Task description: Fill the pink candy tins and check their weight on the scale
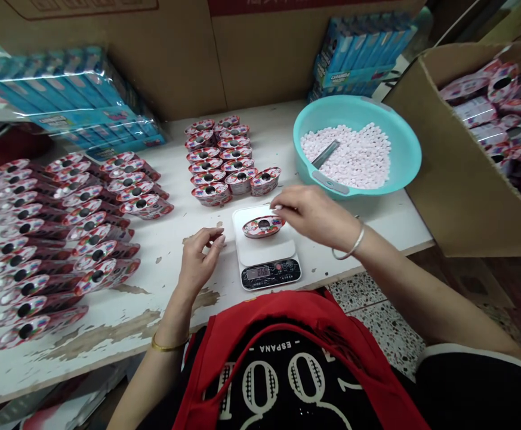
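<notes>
Head view: white worktop (278, 137), front edge close to the person. Chief hazard, in my judgement: a forearm or loose cloth dragging something over that edge.

Cardboard box (457, 209), open, beside the worktop's right end; little sideways room there.

Left rows (27, 251) of oval containers, packed tight. One knock by the left arm could topple several. Bare worktop between them and the scale gives the best clearance.

Blue basin (410, 152), near the right end. An elbow bump could spill its contents.

Scale (264, 252), right by the front edge; a push toward the body might overhang it. A resting hand would likely spoil the reading.

Right hand (314, 210): thumb and fingertips together at the container's back right rim; whether a pellet is pinched, cannot tell. Left hand (200, 254): fingers slightly apart, nothing seen held, left of the scale.

Oval container (264, 226), upright on the scale, dark round opening on top. A nearby container (265, 181) behind leaves scant room for knuckles.

Pellets (358, 158), white: small opening, so a careless drop could miss.
</notes>
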Tool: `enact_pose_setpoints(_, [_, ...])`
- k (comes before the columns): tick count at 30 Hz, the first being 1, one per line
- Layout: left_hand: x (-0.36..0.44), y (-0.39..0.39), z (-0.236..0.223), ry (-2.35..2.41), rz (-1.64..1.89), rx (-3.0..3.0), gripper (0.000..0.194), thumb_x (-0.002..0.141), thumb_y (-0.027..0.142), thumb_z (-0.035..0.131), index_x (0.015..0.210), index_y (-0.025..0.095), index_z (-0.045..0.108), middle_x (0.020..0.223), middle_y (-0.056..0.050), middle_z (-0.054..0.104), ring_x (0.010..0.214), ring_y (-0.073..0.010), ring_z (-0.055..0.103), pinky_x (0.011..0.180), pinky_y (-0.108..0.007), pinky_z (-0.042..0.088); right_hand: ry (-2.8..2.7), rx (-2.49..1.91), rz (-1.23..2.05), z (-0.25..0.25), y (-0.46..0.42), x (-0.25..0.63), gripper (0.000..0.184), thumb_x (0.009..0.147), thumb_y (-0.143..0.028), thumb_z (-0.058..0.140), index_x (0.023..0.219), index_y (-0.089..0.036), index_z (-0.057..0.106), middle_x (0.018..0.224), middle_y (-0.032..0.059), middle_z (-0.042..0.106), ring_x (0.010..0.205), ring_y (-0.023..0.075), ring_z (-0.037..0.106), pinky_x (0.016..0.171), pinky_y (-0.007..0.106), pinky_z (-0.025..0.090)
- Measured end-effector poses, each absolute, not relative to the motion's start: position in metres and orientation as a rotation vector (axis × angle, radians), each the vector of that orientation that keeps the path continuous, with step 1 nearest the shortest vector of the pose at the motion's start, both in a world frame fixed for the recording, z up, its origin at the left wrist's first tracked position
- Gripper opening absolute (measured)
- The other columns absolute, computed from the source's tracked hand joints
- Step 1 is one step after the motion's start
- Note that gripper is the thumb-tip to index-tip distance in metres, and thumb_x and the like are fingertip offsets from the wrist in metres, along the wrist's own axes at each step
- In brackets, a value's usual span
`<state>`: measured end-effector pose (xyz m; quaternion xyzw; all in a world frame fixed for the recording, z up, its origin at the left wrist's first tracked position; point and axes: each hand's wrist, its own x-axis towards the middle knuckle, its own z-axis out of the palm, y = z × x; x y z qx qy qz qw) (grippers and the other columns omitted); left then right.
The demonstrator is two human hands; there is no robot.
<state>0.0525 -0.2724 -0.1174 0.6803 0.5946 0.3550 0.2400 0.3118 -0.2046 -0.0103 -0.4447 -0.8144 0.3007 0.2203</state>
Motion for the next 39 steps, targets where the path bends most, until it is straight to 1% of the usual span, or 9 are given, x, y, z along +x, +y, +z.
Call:
enact_pose_setpoints(4, [0.050, -0.277, -0.118, 1.648, 0.972, 1.854, 0.023, 0.090, 0.037, 0.055, 0.099, 0.020, 0.067, 0.093, -0.004, 0.070, 0.080, -0.0141, 0.061, 0.076, -0.030, 0.049, -2.563, -1.333, 0.717, -0.014, -0.209, 0.290, 0.019, 0.082, -0.002, 0.057, 0.078, -0.015, 0.070, 0.083, 0.0099, 0.066, 0.076, 0.0186, 0.058, 0.072, 0.032, 0.042])
enact_pose_setpoints(7, [0.048, -0.280, -0.119, 1.650, 0.986, 1.854, 0.022, 0.090, 0.036, 0.055, 0.100, 0.020, 0.067, 0.092, -0.004, 0.069, 0.078, -0.0135, 0.060, 0.073, -0.029, 0.049, -2.467, -1.324, 0.793, -0.017, -0.207, 0.293, 0.021, 0.081, -0.002, 0.058, 0.090, -0.016, 0.071, 0.090, 0.0096, 0.068, 0.084, 0.0200, 0.060, 0.077, 0.033, 0.043])
enact_pose_setpoints(11, [0.048, -0.282, -0.121, 1.661, 0.983, 1.851, 0.022, 0.090, 0.036, 0.055, 0.100, 0.020, 0.067, 0.091, -0.004, 0.069, 0.078, -0.0134, 0.059, 0.073, -0.028, 0.049, -1.813, -1.246, 1.243, -0.024, -0.207, 0.312, 0.009, 0.083, -0.017, 0.066, 0.091, -0.018, 0.070, 0.088, 0.0048, 0.068, 0.078, 0.0151, 0.059, 0.071, 0.030, 0.046])
enact_pose_setpoints(14, [0.050, -0.280, -0.121, 1.658, 0.984, 1.854, 0.021, 0.090, 0.035, 0.055, 0.099, 0.020, 0.067, 0.091, -0.004, 0.069, 0.078, -0.0133, 0.059, 0.073, -0.028, 0.049, -1.151, -1.169, 1.633, -0.040, -0.214, 0.332, 0.014, 0.084, -0.029, 0.069, 0.092, -0.018, 0.069, 0.082, 0.0015, 0.064, 0.067, 0.0092, 0.054, 0.058, 0.022, 0.045])
enact_pose_setpoints(17, [0.053, -0.278, -0.120, 1.639, 0.988, 1.861, 0.020, 0.090, 0.033, 0.056, 0.099, 0.019, 0.067, 0.090, -0.003, 0.070, 0.077, -0.0130, 0.059, 0.072, -0.027, 0.049, -0.674, -1.151, 1.808, -0.064, -0.227, 0.351, 0.015, 0.084, -0.032, 0.069, 0.088, -0.017, 0.068, 0.077, 0.0008, 0.062, 0.067, 0.0070, 0.056, 0.057, 0.017, 0.048])
enact_pose_setpoints(21, [0.059, -0.274, -0.118, 1.600, 0.998, 1.869, 0.019, 0.089, 0.031, 0.056, 0.099, 0.019, 0.067, 0.092, -0.004, 0.070, 0.076, -0.0124, 0.060, 0.070, -0.027, 0.049, -0.402, -1.234, 1.777, -0.089, -0.246, 0.367, 0.006, 0.082, -0.017, 0.067, 0.087, -0.016, 0.069, 0.079, 0.0018, 0.065, 0.071, 0.0065, 0.060, 0.063, 0.013, 0.052])
enact_pose_setpoints(25, [0.066, -0.269, -0.116, 1.544, 1.020, 1.887, 0.018, 0.090, 0.031, 0.056, 0.099, 0.019, 0.066, 0.092, -0.004, 0.070, 0.078, -0.0129, 0.061, 0.070, -0.027, 0.049, -0.382, -1.305, 1.720, -0.096, -0.256, 0.373, 0.015, 0.078, -0.010, 0.067, 0.091, -0.017, 0.069, 0.081, 0.0016, 0.068, 0.067, 0.0065, 0.060, 0.059, 0.013, 0.051])
enact_pose_setpoints(32, [0.090, -0.253, -0.100, 1.424, 1.091, 2.003, 0.023, 0.092, 0.035, 0.054, 0.108, 0.019, 0.062, 0.098, -0.006, 0.065, 0.085, -0.0142, 0.060, 0.070, -0.028, 0.050, -0.491, -1.289, 1.724, -0.096, -0.259, 0.367, 0.027, 0.075, -0.029, 0.078, 0.093, -0.019, 0.060, 0.078, 0.0018, 0.070, 0.063, 0.0075, 0.058, 0.055, 0.017, 0.046])
enact_pose_setpoints(39, [0.108, -0.240, -0.107, 1.257, 1.020, 2.165, 0.056, 0.078, 0.051, 0.071, 0.122, 0.020, 0.053, 0.111, -0.009, 0.062, 0.101, -0.0211, 0.058, 0.085, -0.037, 0.050, -0.555, -1.236, 1.776, -0.099, -0.263, 0.354, 0.035, 0.071, -0.040, 0.081, 0.086, -0.017, 0.059, 0.075, 0.0016, 0.067, 0.060, 0.0070, 0.055, 0.050, 0.017, 0.039])
